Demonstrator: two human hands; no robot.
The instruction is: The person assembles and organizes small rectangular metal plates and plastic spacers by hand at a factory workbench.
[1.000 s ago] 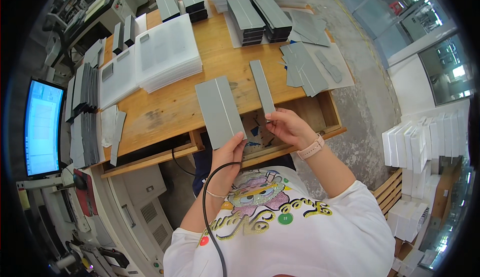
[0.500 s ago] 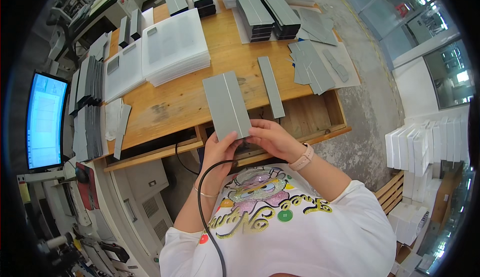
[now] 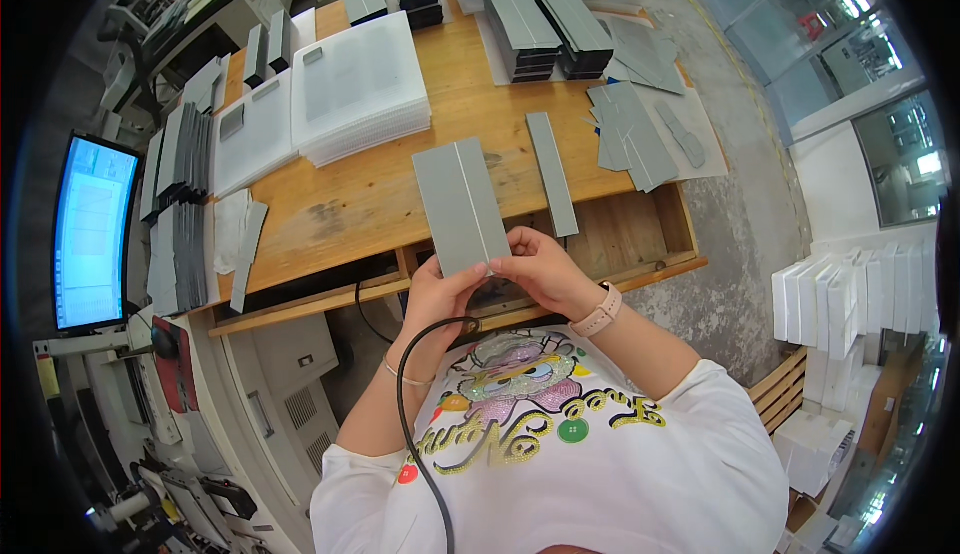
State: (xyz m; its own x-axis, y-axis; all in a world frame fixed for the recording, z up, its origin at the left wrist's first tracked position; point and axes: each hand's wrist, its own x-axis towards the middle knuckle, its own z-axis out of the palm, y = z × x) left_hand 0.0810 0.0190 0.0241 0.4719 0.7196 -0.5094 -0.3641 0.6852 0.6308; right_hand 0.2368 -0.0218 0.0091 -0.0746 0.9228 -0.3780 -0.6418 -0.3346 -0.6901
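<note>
A grey folded card panel, made of two long halves with a crease down the middle, lies with its near end over the front edge of the wooden table. My left hand grips its near left corner. My right hand, with a pink wristband, pinches the near right corner. A single narrow grey strip lies on the table just right of the panel.
Stacks of white sheets and dark grey stacks fill the back of the table. Loose grey pieces lie at the right. A lit monitor stands at the left. White box stacks are on the floor right. A black cable crosses my lap.
My right hand came from the table's right side to the panel's near end, and both hands drew the panel closer to my body.
</note>
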